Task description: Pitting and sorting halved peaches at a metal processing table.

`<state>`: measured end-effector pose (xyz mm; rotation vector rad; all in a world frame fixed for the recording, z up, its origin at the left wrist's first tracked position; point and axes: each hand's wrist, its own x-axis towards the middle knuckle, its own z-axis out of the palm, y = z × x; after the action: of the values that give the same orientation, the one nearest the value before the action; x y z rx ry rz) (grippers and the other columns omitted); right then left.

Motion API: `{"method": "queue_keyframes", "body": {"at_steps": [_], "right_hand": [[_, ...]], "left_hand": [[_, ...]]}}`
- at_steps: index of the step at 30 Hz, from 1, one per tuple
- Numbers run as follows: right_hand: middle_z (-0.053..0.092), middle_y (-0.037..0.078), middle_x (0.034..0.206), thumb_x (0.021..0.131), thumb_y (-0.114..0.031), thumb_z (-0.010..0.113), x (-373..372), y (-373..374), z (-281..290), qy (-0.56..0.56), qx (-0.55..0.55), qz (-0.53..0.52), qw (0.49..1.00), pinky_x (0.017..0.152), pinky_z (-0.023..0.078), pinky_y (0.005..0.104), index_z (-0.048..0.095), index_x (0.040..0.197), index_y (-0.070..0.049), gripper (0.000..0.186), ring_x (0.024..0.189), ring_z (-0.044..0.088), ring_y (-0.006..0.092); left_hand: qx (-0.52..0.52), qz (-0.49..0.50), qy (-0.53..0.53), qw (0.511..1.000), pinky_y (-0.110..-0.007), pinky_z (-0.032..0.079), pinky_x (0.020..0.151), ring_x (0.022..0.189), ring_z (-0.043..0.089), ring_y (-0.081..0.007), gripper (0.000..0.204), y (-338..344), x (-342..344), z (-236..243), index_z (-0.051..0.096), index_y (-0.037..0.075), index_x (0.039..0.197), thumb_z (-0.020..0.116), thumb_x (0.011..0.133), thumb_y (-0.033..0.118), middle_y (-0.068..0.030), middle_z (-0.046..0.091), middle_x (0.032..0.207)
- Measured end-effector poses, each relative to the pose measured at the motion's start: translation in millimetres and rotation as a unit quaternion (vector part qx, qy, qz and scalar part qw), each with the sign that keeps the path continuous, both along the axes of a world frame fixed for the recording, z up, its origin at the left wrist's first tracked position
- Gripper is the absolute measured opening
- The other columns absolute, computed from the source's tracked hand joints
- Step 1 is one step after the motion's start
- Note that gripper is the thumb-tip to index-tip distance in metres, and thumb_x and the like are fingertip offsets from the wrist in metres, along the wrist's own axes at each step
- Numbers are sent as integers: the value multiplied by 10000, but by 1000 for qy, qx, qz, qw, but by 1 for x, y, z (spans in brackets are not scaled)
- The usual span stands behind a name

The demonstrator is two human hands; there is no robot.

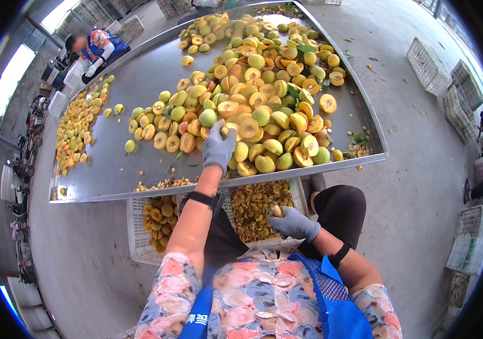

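Note:
A wide metal tray (111, 175) holds a large heap of yellow and green halved stone fruit (261, 116), with leaves among them. My left hand (219, 148), in a grey glove, reaches over the tray's near edge into the heap, fingers apart and touching fruit beside a green one (207, 118). My gloved right hand (297, 224) is below the tray, closed round a small tan object (277, 211) that I cannot make out. Under it is a white crate (299, 195) of brown-yellow cut pieces and pits (255, 209); another crate (139, 237) with fruit sits left of my legs.
A co-worker (103, 48) in a blue vest sits at the tray's far left, near a separate band of fruit (80, 124). Stacked plastic crates (428, 65) stand on the concrete floor (405, 209) at right. Scooters (26, 147) line the left wall.

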<state>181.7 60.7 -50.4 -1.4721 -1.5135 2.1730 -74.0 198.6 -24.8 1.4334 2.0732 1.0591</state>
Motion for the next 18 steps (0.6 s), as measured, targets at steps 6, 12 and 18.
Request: {"method": "queue_keyframes", "body": {"at_steps": [6, 12, 18], "right_hand": [[579, 32, 696, 904, -315, 616, -1, 0, -4, -8, 2, -14, 1000, 474, 462, 285, 569, 898, -33, 286, 516, 539, 125], [643, 113, 733, 885, -335, 613, 0, -8, 4, -52, 31, 25, 998, 551, 505, 368, 600, 886, -6, 330, 588, 624, 214], [676, 248, 838, 888, -331, 618, -25, -22, 73, -87, 299, 63, 948, 741, 505, 483, 621, 962, 0, 340, 830, 666, 426]], "left_hand": [[67, -12, -227, 972, -323, 550, 753, 935, 646, -191, 468, 5, -8, -8, 573, -13, 1279, 589, 889, 244, -85, 660, 1098], [38, 11, -757, 652, -419, 573, 769, 893, 663, -252, 424, -93, -9, 36, 669, 39, 1046, 544, 922, 425, -92, 681, 938], [22, -37, -762, 646, -428, 576, 780, 821, 674, -294, 514, -159, 13, 21, 656, -6, 1004, 424, 995, 452, -129, 684, 877]]}}
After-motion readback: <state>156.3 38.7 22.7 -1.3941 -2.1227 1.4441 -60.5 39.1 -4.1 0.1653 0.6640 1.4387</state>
